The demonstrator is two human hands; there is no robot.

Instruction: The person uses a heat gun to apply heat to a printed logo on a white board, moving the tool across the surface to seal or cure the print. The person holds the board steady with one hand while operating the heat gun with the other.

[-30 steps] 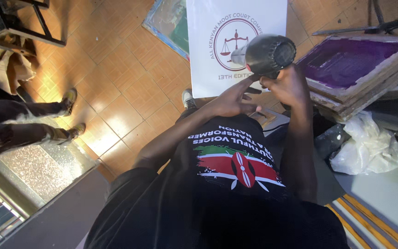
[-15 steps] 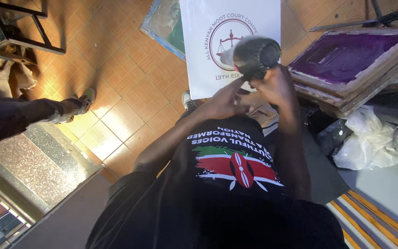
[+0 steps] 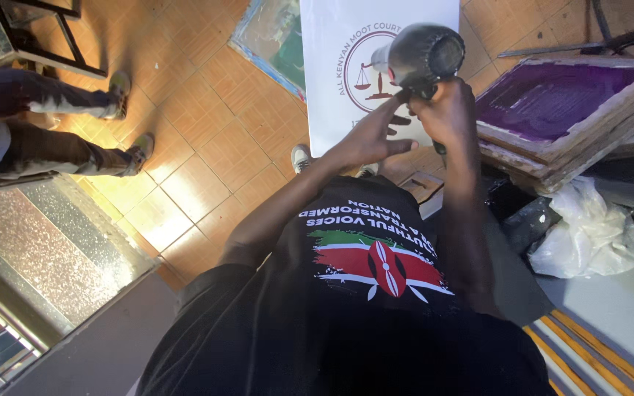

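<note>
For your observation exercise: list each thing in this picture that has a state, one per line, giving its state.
hair dryer: gripped by right hand, aimed down at the sheet
left hand: fingers spread, touching the dryer
white printed sheet: flat on floor
purple screen frame: stacked, tilted
plastic bag: crumpled

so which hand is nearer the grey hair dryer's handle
Right. The right hand grips the handle of the grey hair dryer; the left hand is spread open just beside it.

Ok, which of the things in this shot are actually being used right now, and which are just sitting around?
In use:
- hair dryer, gripped by the right hand
- left hand, fingers touching the dryer by its handle
- white printed sheet on the floor, under the dryer

Lying about:
- purple printing screens, stacked at right
- white plastic bag
- framed picture on the floor
</note>
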